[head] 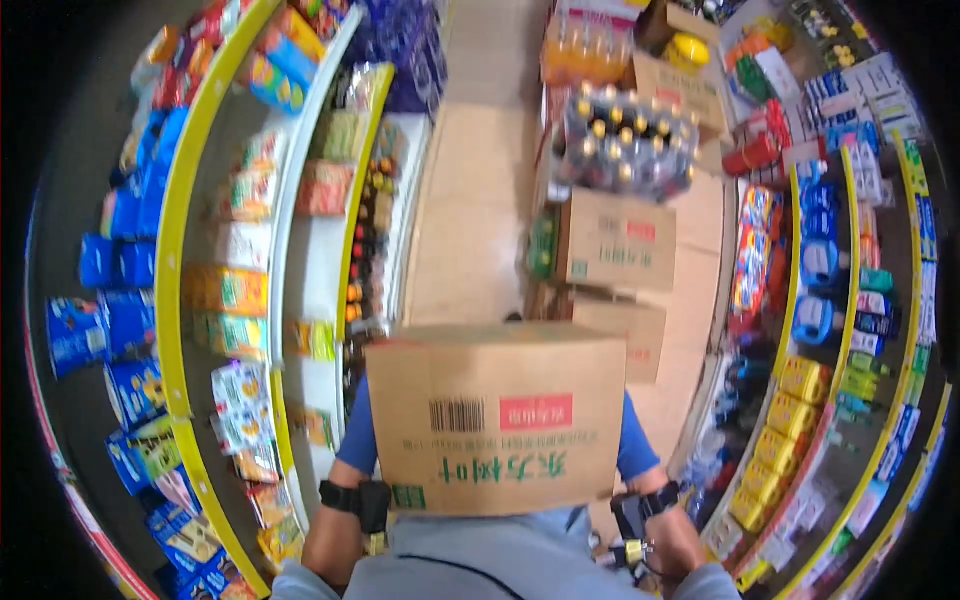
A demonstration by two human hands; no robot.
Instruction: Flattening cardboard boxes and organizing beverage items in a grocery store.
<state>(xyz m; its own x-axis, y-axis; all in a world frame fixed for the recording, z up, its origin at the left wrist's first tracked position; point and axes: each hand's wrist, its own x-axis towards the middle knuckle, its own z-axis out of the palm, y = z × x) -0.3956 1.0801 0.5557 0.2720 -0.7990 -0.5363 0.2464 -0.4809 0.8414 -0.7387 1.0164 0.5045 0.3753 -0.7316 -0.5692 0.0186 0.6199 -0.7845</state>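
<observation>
A closed cardboard carton (499, 420) is held up in front of my body. Its near side bears a barcode, a red label and green writing that appears upside down. My left hand (355, 439), covered in blue, presses along the carton's left side. On the right side my right hand (636, 439) holds it, also in blue. The fingers of both hands are hidden behind the carton. Black straps with small devices are on my left wrist (364, 504) and right wrist (637, 511).
Shelves with yellow edges (171, 300) and packaged goods line the left. More shelves (847, 300) hold bottles and boxes on the right. Along the tan floor (469, 210) stand similar cartons (619, 240) and a shrink-wrapped pack of dark bottles (630, 142). A purple bundle (405, 56) lies far left.
</observation>
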